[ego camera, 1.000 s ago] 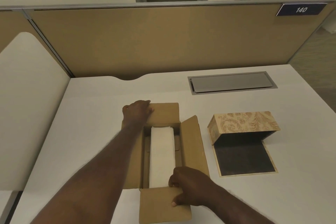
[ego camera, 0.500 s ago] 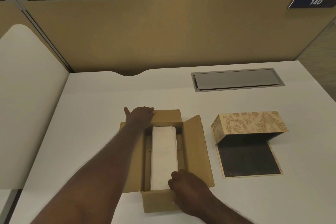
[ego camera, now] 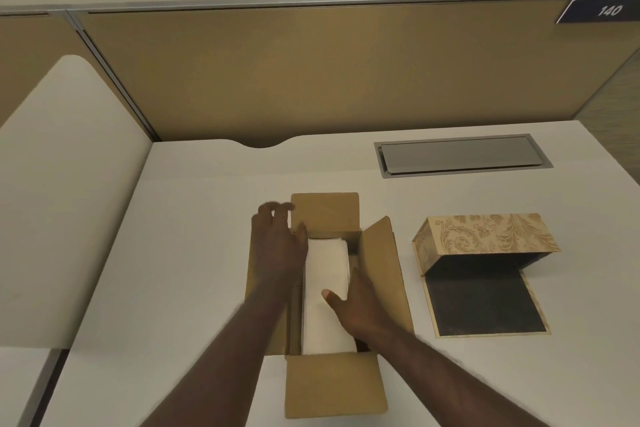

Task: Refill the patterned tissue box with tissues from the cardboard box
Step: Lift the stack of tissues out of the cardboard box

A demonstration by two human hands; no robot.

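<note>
The left hand [ego camera: 277, 246] is blurred and covers the left wall of the one cardboard box [ego camera: 379, 274]; the right hand [ego camera: 360, 305] hides the right edge of the single white tissue stack [ego camera: 325, 274] inside. Both hands are spread wide along the stack's sides; whether they grip it I cannot tell. The stack's long axis runs away from the person. Right of the cardboard box sits one patterned tissue box [ego camera: 485, 236], hinged open.

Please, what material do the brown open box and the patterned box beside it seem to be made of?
The brown open cardboard box looks like plain matte cardboard: uniform kraft brown, with thin flaps folded outward. The patterned tissue box seems to be stiff board covered in beige paper printed with a leafy scroll design. Its dark opened panel looks matte, perhaps lined with paper or fabric; I cannot tell which.
</note>
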